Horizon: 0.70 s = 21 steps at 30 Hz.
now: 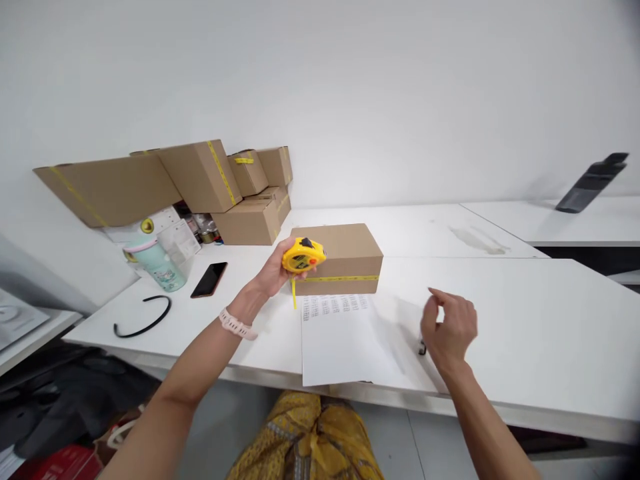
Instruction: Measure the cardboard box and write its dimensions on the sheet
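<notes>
My left hand [274, 272] grips a yellow tape measure [303, 256], held just left of a small brown cardboard box [345, 257] on the white table [525, 313]. A short length of yellow tape hangs down from the case, and a yellow strip runs along the box's front face. My right hand [449, 328] hovers over the right edge of a white printed sheet [350, 340], fingers loosely curled and apart, holding nothing. A small dark object [423, 347] lies on the paper by that hand.
Several cardboard boxes [200, 180] are stacked against the wall at back left. A mint cup [157, 261], a black phone [209, 279] and a black curved band [145, 317] lie left of me. A dark device [593, 182] leans at far right.
</notes>
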### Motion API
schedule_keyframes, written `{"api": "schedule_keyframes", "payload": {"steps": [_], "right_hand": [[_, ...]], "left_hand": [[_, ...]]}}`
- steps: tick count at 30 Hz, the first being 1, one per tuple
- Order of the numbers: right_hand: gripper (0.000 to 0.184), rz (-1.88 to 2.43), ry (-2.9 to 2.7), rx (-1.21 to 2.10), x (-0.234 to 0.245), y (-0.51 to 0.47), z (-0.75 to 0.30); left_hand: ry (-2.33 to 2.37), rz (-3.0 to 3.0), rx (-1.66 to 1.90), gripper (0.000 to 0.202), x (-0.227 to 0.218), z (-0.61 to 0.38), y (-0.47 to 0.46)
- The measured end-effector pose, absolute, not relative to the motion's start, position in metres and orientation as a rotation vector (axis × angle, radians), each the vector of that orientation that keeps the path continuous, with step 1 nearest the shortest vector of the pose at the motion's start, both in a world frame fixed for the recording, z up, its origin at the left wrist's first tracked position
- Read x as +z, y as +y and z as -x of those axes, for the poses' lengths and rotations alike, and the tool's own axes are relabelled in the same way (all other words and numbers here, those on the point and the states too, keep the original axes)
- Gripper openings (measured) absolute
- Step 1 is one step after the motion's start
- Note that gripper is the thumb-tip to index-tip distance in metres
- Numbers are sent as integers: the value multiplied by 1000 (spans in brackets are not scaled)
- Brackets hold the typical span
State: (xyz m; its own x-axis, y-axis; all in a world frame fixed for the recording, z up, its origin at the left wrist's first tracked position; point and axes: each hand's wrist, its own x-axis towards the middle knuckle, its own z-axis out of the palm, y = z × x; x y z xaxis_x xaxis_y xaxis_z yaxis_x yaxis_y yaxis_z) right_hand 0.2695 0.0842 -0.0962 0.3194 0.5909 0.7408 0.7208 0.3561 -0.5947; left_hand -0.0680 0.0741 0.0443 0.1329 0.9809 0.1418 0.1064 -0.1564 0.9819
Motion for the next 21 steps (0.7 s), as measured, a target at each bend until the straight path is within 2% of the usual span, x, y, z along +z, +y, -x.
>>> {"api": "schedule_keyframes", "payload": {"steps": [1,3,5,7,16,21], "right_hand": [[33,1251,-1372,20,-77,78,-255],[42,1166,-1476,547,-37,68,-220],[61,1046,-1575,1041,-3,66,-186],[71,987,-1622,1276,16,70,-159],[60,1000,-1765,1198,32,108,-133],[36,1192,-1477,1041,54,179,-188]], "left_hand": [[1034,-1359,1130,72,46,64,68],[945,-1253,1046,67,49,57,60],[936,-1236,980,66,50,52,58],[957,-1237,933,63,48,53,59],[977,-1298,923,54,52,97,70],[1102,-1297,964,44,64,157,112]]}}
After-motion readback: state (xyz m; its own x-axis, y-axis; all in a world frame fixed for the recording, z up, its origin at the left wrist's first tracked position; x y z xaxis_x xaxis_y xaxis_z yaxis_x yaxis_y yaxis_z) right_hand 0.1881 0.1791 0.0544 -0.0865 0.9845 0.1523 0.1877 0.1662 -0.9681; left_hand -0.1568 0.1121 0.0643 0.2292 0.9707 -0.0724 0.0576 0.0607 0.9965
